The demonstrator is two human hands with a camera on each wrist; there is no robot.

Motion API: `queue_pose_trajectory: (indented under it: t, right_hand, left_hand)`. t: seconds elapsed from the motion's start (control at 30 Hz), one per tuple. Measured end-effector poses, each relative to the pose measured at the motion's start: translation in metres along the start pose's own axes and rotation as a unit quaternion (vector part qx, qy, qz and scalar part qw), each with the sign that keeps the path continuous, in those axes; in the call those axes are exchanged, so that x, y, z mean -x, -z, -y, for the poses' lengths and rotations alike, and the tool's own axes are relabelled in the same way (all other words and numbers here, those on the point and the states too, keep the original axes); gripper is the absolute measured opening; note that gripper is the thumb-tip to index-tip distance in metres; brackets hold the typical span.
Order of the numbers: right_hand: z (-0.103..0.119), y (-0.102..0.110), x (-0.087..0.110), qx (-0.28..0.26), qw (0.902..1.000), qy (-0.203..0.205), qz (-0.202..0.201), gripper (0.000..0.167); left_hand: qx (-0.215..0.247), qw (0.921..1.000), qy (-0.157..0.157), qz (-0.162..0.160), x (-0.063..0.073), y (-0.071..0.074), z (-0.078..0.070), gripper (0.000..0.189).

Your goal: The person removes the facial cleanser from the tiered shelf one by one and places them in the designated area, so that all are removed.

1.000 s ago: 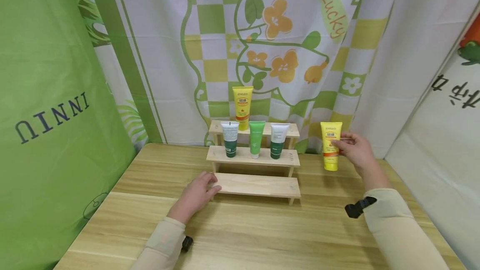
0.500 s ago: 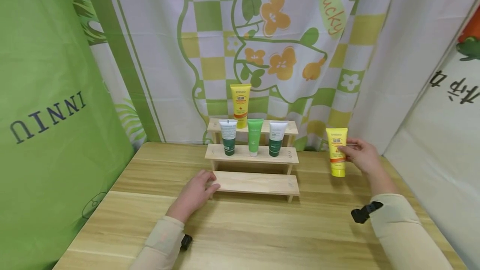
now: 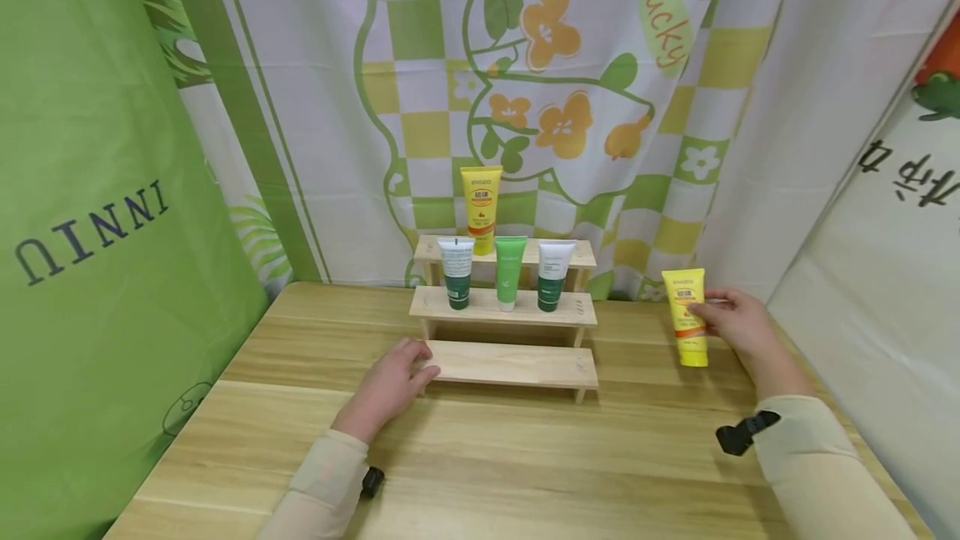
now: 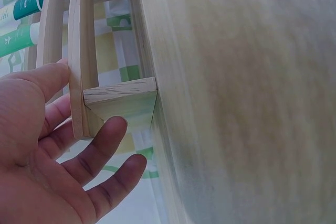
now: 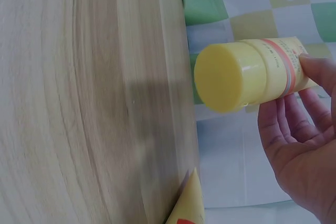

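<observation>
In the head view, my right hand (image 3: 738, 323) pinches a yellow squeeze tube (image 3: 686, 315) between thumb and fingers, cap down. Its yellow cap (image 5: 220, 77) faces the right wrist camera, apart from the tabletop. My left hand (image 3: 392, 382) holds the left end of the lowest step (image 3: 513, 363) of a three-tier wooden stand. From the left wrist view, the thumb and some fingers touch the board end (image 4: 83, 51); other fingers extend past the leg (image 4: 121, 98). Another yellow tube (image 3: 481, 211) stands on the top step.
The middle step carries a white-and-green tube (image 3: 457, 273), a green tube (image 3: 511, 273) and another white-and-green tube (image 3: 552, 277). A yellow pointed piece (image 5: 189, 203) shows low in the right wrist view. Printed curtains (image 3: 315, 107) border the wooden table (image 3: 480, 457).
My right hand has carried the yellow tube right and toward me, tilting it slightly. The left hand stays at the lowest step; the head view has shifted a little.
</observation>
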State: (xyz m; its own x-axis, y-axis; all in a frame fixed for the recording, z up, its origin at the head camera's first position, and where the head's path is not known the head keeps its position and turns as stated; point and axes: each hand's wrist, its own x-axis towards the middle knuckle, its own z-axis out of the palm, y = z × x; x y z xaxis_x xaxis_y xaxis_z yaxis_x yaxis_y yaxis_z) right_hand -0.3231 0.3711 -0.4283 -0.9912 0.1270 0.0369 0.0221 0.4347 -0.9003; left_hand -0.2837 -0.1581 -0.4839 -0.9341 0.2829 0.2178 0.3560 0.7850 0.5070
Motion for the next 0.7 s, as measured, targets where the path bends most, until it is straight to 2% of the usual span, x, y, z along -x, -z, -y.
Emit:
queue_pose_trajectory:
  t: [0.43,0.57,0.7]
  right_hand:
    - [-0.009,0.011,0.005,0.063,0.9978,-0.015,0.017,0.057]
    - [-0.013,0.014,0.006,0.102,0.9934,-0.05,0.016,0.064]
    - [-0.015,0.017,0.006,0.112,0.9901,-0.08,0.027,0.07]
  left_hand:
    - [-0.004,0.9999,0.009,0.009,-0.003,-0.003,0.003,0.028]
    - [0.002,0.9998,0.017,0.012,-0.003,-0.004,0.002,0.029]
    - [0.006,0.9996,0.024,0.012,-0.002,-0.004,0.003,0.031]
